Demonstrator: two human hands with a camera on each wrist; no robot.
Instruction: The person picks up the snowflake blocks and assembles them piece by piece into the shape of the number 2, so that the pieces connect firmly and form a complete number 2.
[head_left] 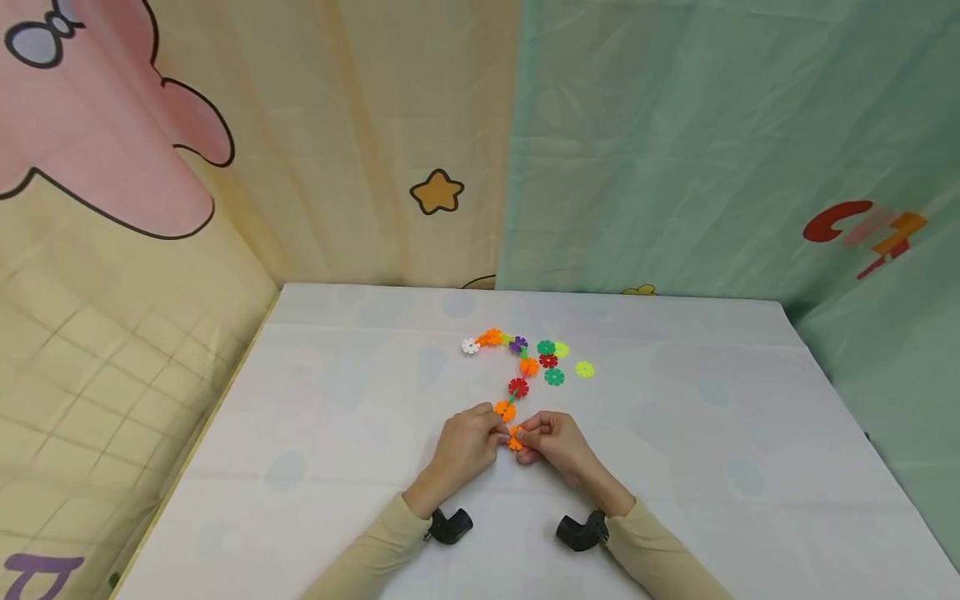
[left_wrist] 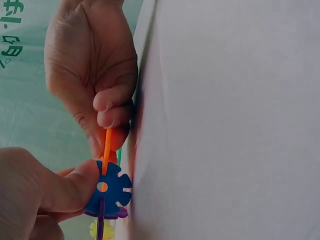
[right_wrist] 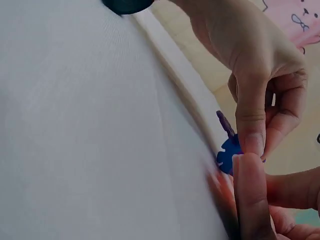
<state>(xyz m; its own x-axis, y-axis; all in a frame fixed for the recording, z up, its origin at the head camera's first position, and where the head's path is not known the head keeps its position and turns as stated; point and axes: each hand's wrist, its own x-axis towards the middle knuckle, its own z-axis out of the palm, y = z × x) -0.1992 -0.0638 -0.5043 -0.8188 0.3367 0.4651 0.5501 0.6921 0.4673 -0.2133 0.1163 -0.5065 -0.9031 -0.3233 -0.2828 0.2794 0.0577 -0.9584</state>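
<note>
My left hand [head_left: 467,442] pinches a blue notched plastic disc [left_wrist: 117,187] between thumb and fingers. Facing it, my right hand [head_left: 561,448] grips an orange notched disc [head_left: 515,443], its edge meeting a slot of the blue one in the left wrist view. A purple disc [left_wrist: 100,220] sits in the blue disc's opposite slot. Beyond the hands, a curved chain of joined discs runs away over the table, past an orange disc [head_left: 505,411] and a red disc [head_left: 518,387] to a white disc [head_left: 470,346]. Fingers partly hide the chain's near end.
Right of the chain lie several loose discs, among them a green disc [head_left: 554,377], a dark red disc [head_left: 548,361] and a yellow disc [head_left: 585,369]. A pale cloth covers the table [head_left: 337,375]. Printed curtains [head_left: 637,150] hang behind it and at both sides.
</note>
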